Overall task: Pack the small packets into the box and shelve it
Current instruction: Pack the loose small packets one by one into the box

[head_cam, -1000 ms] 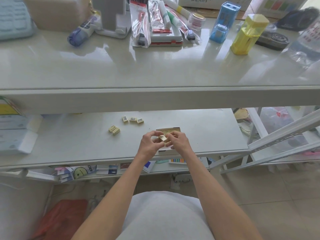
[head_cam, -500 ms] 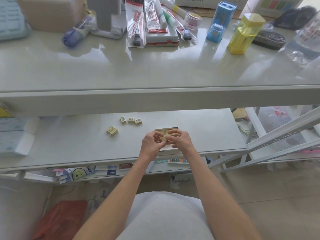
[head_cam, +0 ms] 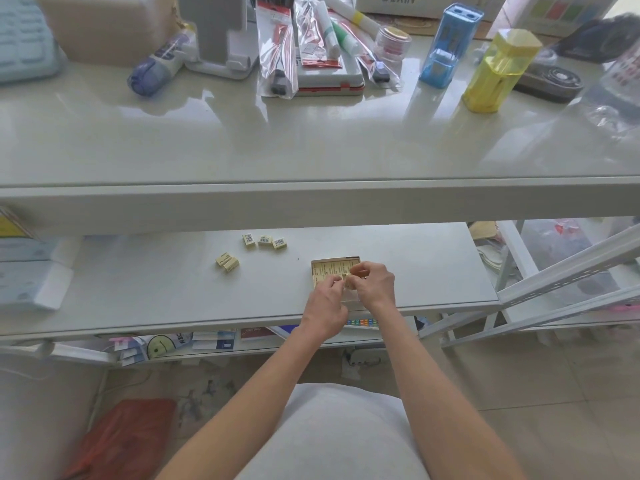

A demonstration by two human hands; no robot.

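Both grips at the box
Left grip [head_cam: 327, 306] and right grip [head_cam: 374, 284] pinch one packet [head_cam: 350, 283] over the box [head_cam: 325, 270]; loose packets [head_cam: 265, 241] lie well apart on the worktop [head_cam: 138, 292].

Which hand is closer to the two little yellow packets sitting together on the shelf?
Left. The left hand is right of the two packets; the right hand lies farther right, beyond it.

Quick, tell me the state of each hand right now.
Left hand: fingertips pinch the small yellow packet over the open box.
Right hand: fingers curled, pinching the same packet from the other side.
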